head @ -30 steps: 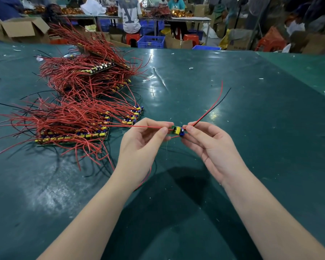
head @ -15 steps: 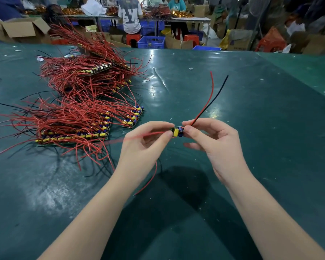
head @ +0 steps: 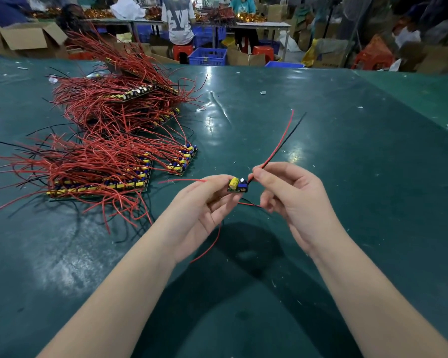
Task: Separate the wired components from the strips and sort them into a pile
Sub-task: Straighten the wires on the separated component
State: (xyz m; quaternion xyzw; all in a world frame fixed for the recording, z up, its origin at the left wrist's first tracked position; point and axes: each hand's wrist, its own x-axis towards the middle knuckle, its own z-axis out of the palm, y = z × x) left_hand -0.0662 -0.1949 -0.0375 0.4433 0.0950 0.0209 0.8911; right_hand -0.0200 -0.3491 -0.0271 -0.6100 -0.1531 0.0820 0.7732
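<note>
Green desk (head: 321, 125) with a glossy, scuffed top and small white scraps (head: 263, 93) scattered on it. Behind it: blue plastic crate (head: 208, 57) on the floor, red stools (head: 183, 50), open cardboard box (head: 29, 38) far left. Further desk (head: 259, 24) at the back, a person in a white printed shirt (head: 177, 20) seated at it.

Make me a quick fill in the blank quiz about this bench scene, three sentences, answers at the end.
1. The left hand holds a small ____ carrying a yellow part and a blue part.
2. The right hand pinches a red wire and a ____ wire.
3. The strips lie on the ____ side of the table.

Answers: board; black; left
</note>
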